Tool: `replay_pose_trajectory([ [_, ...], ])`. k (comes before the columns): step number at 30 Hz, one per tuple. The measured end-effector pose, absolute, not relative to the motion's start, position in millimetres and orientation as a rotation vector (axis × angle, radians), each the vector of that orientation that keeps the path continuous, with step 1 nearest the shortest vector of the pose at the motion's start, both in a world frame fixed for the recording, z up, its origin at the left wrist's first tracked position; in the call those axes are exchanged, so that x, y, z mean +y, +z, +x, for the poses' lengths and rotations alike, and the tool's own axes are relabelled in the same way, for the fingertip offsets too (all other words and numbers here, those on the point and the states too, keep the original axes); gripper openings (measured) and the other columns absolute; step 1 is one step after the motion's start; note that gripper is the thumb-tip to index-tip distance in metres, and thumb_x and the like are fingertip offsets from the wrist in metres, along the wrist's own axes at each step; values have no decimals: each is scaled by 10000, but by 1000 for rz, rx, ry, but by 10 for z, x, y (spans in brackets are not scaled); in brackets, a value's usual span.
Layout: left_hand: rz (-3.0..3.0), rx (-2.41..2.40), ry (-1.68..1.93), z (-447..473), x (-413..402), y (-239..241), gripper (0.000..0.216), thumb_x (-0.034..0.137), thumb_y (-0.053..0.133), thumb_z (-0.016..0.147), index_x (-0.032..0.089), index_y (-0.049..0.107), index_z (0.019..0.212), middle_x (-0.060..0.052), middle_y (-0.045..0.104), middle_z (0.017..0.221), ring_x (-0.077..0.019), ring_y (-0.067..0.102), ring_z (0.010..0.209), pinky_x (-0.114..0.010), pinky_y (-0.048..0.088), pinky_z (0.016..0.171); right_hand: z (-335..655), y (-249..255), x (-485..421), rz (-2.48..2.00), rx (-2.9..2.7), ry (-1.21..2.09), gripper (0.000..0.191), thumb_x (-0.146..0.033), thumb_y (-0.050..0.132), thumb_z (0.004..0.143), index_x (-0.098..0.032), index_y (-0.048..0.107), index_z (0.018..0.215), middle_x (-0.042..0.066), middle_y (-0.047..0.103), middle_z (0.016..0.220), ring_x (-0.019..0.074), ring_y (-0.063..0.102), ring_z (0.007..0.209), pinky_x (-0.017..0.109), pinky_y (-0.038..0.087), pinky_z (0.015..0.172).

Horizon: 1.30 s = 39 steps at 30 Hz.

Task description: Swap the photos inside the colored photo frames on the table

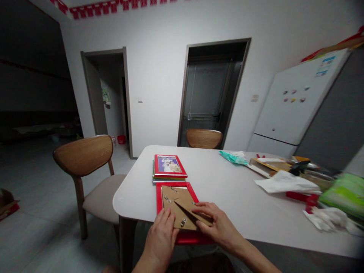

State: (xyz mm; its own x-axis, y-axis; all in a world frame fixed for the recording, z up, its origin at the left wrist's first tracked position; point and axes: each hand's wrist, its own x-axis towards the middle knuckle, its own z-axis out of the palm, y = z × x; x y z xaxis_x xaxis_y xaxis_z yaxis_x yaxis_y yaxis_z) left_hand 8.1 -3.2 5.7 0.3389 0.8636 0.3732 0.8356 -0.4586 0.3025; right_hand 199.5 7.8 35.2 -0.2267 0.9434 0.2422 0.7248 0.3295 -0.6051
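Note:
A red picture frame (160,197) lies face down near the table's front left corner. Its brown backing board (182,193), with small metal clips, sits askew over the frame. My left hand (161,231) is closed at the board's lower left edge, fingers on top and thumb at the near side. Between the thumb and fingers of my right hand (216,223) is the board's stand flap (190,210), lifted at an angle. Just behind lies a stack of frames, the top one a red frame (170,175) with a photo facing up.
On the white table (216,182), the right side holds a teal packet (233,157), white paper (287,182), a green bag (344,195) and a crumpled white glove or cloth (331,220). Wooden chairs stand at the left (85,155) and far side (204,138).

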Motion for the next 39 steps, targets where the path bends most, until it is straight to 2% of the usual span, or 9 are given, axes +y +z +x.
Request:
replay_pose_trajectory([
  [6, 2456, 1621, 603, 44, -11, 158, 330, 221, 475, 738, 175, 534, 1060, -84, 519, 1174, -242, 459, 1083, -449, 327, 948, 1971, 200, 177, -1469, -2082, 337, 303, -251, 499, 643, -224, 628, 917, 69, 539, 1045, 213, 453, 995, 328, 335, 870],
  [13, 2383, 1561, 501, -10, -74, 234, 340, 331, 411, 771, 216, 530, 1068, -34, 500, 1201, -243, 333, 1180, -483, 212, 990, 1980, 48, 119, -1382, -2125, 226, 275, -217, 497, 658, -243, 616, 905, 56, 541, 1023, 199, 464, 930, 315, 358, 813],
  [18, 2398, 1487, 451, -72, -44, 161, 570, 397, 579, 630, 180, 460, 1143, -76, 399, 1283, -260, 258, 1221, -488, 167, 1003, 1966, 36, 163, -1383, -2150, 193, 251, -257, 458, 723, -238, 614, 919, 57, 536, 1029, 195, 450, 945, 314, 351, 827],
  [20, 2417, 1466, 441, -92, -23, 126, 601, 362, 615, 597, 169, 454, 1143, -92, 381, 1292, -252, 260, 1222, -482, 167, 1004, 1979, 40, 249, -1440, -2115, 186, 265, -266, 431, 745, -213, 614, 929, 67, 539, 1018, 192, 448, 952, 303, 341, 845],
  [25, 2447, 1402, 514, -102, -4, 110, 513, 352, 615, 615, 163, 498, 1077, -113, 421, 1261, -246, 303, 1203, -475, 201, 998, 2006, 21, 478, -1606, -2044, 126, 312, -250, 367, 773, -167, 613, 946, 90, 517, 1003, 182, 453, 928, 275, 333, 840],
  [32, 2435, 1419, 553, -74, 25, 60, 501, 402, 580, 654, 103, 519, 1051, -152, 441, 1235, -254, 328, 1188, -398, 295, 979, 1976, 4, 597, -1623, -2123, 154, 290, -210, 346, 766, -145, 620, 832, 85, 493, 932, 159, 460, 869, 240, 342, 805],
  [35, 2416, 1446, 567, -71, 25, 20, 487, 388, 587, 649, 106, 523, 1041, -148, 446, 1233, -249, 332, 1186, -382, 304, 977, 2003, 16, 602, -1612, -2170, 185, 284, -195, 344, 760, -141, 622, 763, 84, 497, 911, 155, 467, 858, 234, 344, 802],
  [39, 2392, 1443, 594, -63, 9, 30, 448, 377, 602, 635, 119, 539, 996, -138, 454, 1229, -241, 339, 1184, -359, 318, 968, 2038, 38, 563, -1551, -2227, 185, 299, -205, 324, 776, -152, 618, 770, 82, 505, 929, 160, 467, 887, 242, 343, 816],
])
